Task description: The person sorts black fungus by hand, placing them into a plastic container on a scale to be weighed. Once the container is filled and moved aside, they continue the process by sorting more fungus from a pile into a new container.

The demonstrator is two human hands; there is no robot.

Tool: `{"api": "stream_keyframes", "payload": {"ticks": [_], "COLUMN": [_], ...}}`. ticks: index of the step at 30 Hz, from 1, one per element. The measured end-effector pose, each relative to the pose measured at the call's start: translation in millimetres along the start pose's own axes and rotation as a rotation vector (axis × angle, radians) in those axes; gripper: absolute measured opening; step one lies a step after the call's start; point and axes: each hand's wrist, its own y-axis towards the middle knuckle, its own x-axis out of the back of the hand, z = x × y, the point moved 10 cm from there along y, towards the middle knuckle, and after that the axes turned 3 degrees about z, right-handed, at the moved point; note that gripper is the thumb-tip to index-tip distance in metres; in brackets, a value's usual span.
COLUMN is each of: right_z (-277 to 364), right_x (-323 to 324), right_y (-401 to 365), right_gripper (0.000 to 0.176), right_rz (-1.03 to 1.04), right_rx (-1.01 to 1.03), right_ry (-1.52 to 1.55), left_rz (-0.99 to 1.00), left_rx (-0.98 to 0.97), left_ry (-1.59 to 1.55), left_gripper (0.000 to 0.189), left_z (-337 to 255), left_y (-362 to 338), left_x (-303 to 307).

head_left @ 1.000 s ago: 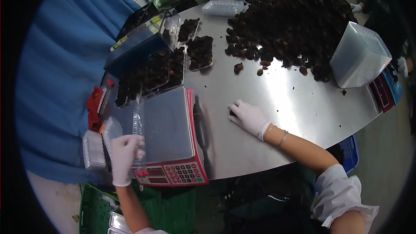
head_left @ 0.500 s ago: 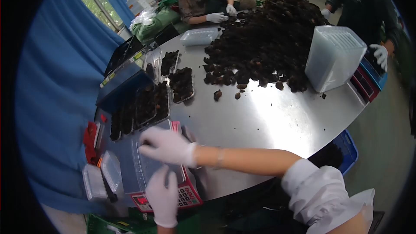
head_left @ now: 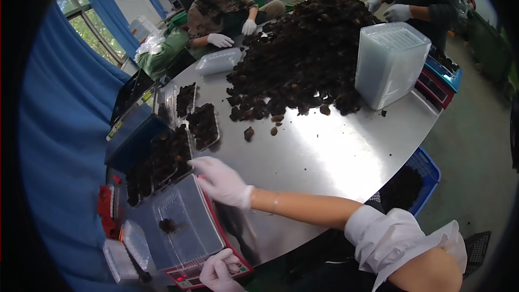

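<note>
One scale, metal table, blue curtains

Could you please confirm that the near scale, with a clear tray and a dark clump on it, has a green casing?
Not quite: the casing is red, not green, as the head view shows. The near scale does have a clear tray and a dark clump on it.

The right arm stretches leftward, the right hand loosely extended, and the left hand is curled.
</note>
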Motion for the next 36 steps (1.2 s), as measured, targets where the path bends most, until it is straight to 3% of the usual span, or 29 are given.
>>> {"api": "stream_keyframes", "payload": {"ticks": [1,2,3,5,6,9,10,12,14,16,18,19,21,22,23,24,25,27,29,32,34,36], "right_z": [-22,-46,-75,-97,-105,-117,-130,-113,-81,-53,-32,-20,-4,-21,-24,-40,-57,-84,-126,-187,-209,-220], "right_x": [11,12,11,35,67,182,216,283,347,401,445,442,410,383,354,330,316,326,368,427,439,425], "right_y": [-20,-42,-71,-101,-105,-120,-139,-173,-218,-260,-294,-277,-237,-213,-193,-167,-144,-95,-41,14,20,23], "right_gripper": [0.053,0.059,0.065,0.074,0.075,0.075,0.073,0.067,0.058,0.048,0.038,0.038,0.034,0.034,0.037,0.040,0.044,0.056,0.068,0.078,0.072,0.066], "right_rz": [-0.005,0.114,0.203,0.407,0.346,0.209,0.074,0.031,-0.175,-0.222,-0.301,-0.299,-0.252,-0.072,-0.042,0.099,0.124,-0.019,-0.220,-0.296,-0.228,-0.134], "right_rx": [-0.027,-0.079,-0.123,-0.185,-0.287,-0.627,-0.583,-0.630,-0.682,-0.810,-0.774,-0.771,-0.666,-0.705,-0.379,-0.448,-0.363,-0.210,-0.220,-0.591,-0.826,-0.860], "right_ry": [-0.169,-0.379,-0.636,-0.863,-0.816,-0.922,-1.011,-1.153,-1.048,-1.327,-1.547,-1.553,-1.207,-1.023,-1.039,-0.893,-0.878,-0.920,-1.012,-1.410,-1.299,-1.176], "left_rz": [0.081,-0.027,0.059,0.074,0.169,0.316,0.400,0.424,0.444,0.431,0.428,0.424,0.422,0.418,0.434,0.431,0.424,0.427,0.417,0.419,0.401,0.405], "left_rx": [-0.059,-0.091,-0.149,-0.298,-0.098,-0.004,0.012,-0.025,-0.050,-0.067,-0.056,-0.048,-0.058,-0.076,-0.083,-0.078,-0.077,-0.088,-0.080,-0.043,-0.023,-0.028], "left_ry": [-0.043,-0.129,-0.159,-0.011,-0.177,-0.233,-0.253,-0.206,-0.161,-0.086,-0.057,-0.016,-0.021,-0.027,-0.025,0.014,0.051,0.056,0.070,0.031,0.030,0.065], "left_gripper": [0.026,0.021,0.021,0.023,0.023,0.022,0.022,0.022,0.022,0.021,0.021,0.020,0.020,0.020,0.020,0.019,0.019,0.019,0.019,0.018,0.017,0.017], "left_z": [3,18,-10,-7,3,39,46,50,55,61,71,75,73,70,69,71,72,73,73,73,73,74], "left_y": [4,13,19,36,47,70,76,88,96,104,106,107,107,107,105,105,106,106,108,105,106,109], "left_x": [-15,-32,-64,-118,-145,-199,-215,-230,-241,-245,-247,-248,-249,-250,-251,-250,-249,-250,-248,-251,-250,-249]}}
